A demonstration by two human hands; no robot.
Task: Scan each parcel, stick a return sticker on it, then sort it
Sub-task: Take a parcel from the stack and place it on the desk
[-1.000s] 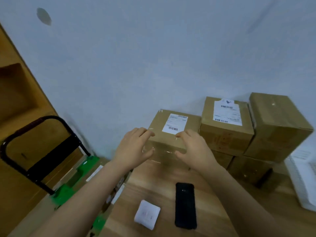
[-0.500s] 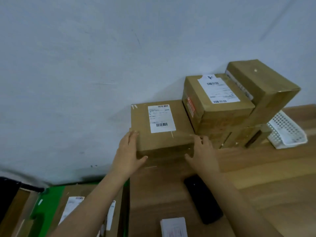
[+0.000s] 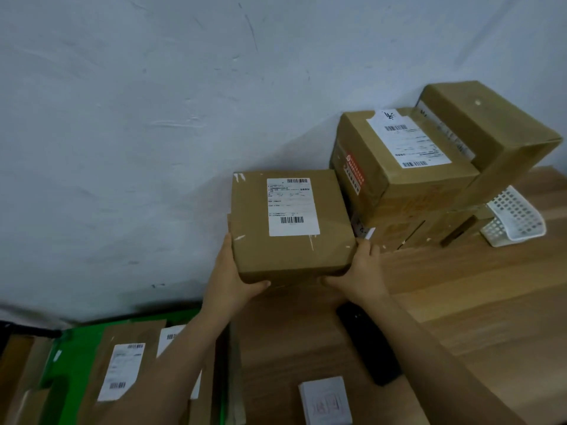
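A brown cardboard parcel [image 3: 291, 240] with a white shipping label on top sits at the back of the wooden table [image 3: 460, 302], against the wall. My left hand [image 3: 230, 280] grips its left front corner, thumb under the front edge. On the opposite side my right hand [image 3: 359, 274] grips the right front corner. A black handheld scanner [image 3: 368, 342] lies on the table, partly under my right forearm. At the near edge rests a white stack of return stickers [image 3: 325, 400].
More taped parcels [image 3: 405, 167] are stacked to the right against the wall, beside a white perforated basket [image 3: 515, 219]. Below the table's left edge, labelled parcels [image 3: 122, 372] lie on a green cart [image 3: 73, 354].
The view has shifted closer and lower. Both hands have slid from the parcel's front face to its two front corners and closed round them; the parcel seems slightly raised and nearer.
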